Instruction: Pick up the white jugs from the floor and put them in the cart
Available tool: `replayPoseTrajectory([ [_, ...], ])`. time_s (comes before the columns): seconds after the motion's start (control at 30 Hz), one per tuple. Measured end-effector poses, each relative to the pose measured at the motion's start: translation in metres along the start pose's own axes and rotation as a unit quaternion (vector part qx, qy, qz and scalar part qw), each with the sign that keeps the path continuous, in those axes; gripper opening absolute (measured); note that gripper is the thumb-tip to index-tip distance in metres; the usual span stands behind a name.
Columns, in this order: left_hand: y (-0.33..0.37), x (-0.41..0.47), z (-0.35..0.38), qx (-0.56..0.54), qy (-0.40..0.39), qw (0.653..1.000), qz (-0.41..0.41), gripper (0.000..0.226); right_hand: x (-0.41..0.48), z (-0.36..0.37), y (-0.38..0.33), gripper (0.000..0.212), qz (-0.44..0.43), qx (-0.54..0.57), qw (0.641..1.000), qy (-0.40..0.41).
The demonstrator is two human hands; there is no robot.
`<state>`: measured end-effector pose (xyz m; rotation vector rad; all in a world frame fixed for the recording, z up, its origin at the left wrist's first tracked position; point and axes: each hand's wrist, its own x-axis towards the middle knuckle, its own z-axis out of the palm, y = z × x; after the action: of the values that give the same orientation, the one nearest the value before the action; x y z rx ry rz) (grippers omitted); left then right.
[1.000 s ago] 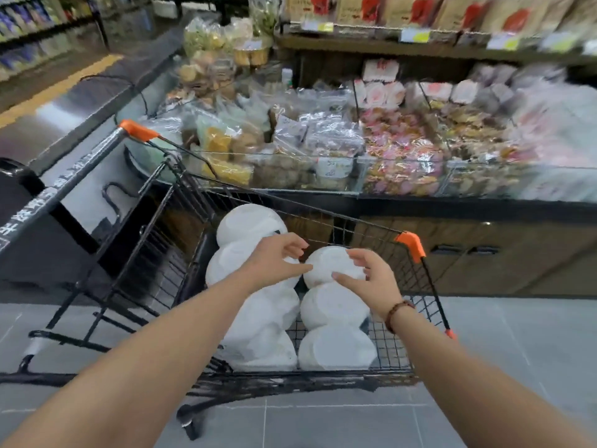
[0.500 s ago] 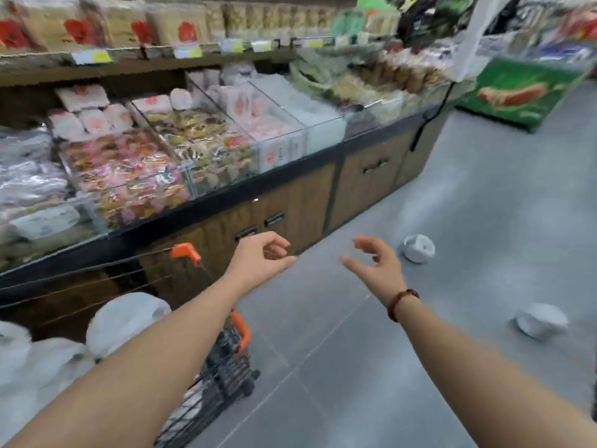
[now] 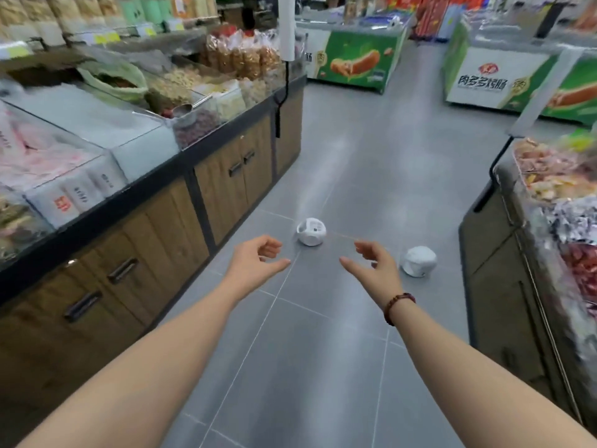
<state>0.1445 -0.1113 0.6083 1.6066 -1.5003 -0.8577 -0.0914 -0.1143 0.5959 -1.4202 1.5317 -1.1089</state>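
Left hand [image 3: 258, 258] and right hand [image 3: 371, 266] hung empty, fingers loosely curled; white jug [image 3: 310, 232] lay on the floor [image 3: 355, 176] at 12 o'clock, second jug [image 3: 419, 261] at 2, so a rushed grab risked knocking one rolling.

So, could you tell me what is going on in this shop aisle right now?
A person holds both empty hands out over the grey floor: left hand and right hand, fingers loosely curled. Two white jugs lie on the tiles ahead, untouched: the labelled jug between the hands, the plain jug further right.
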Motion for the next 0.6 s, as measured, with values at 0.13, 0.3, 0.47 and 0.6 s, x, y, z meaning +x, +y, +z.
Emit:
replayPoseTrajectory([
  [0.13,-0.012,0.067,0.023,-0.014,0.001,1.000,-0.022,0.034,0.057,-0.008,0.024,0.042,0.018,-0.007,1.000,0.012],
  [0.3,-0.038,0.173,0.044,-0.012,-0.003,0.999,-0.038,0.034,0.156,0.002,0.042,0.044,0.028,-0.037,0.999,0.007],
  [0.47,-0.052,0.275,0.057,-0.003,-0.017,0.998,-0.059,0.036,0.257,0.019,0.044,0.049,0.046,-0.055,0.997,-0.035],
  [0.6,-0.050,0.344,0.066,-0.004,-0.022,0.997,-0.070,0.037,0.327,0.032,0.046,0.049,0.056,-0.056,0.996,-0.051],
])
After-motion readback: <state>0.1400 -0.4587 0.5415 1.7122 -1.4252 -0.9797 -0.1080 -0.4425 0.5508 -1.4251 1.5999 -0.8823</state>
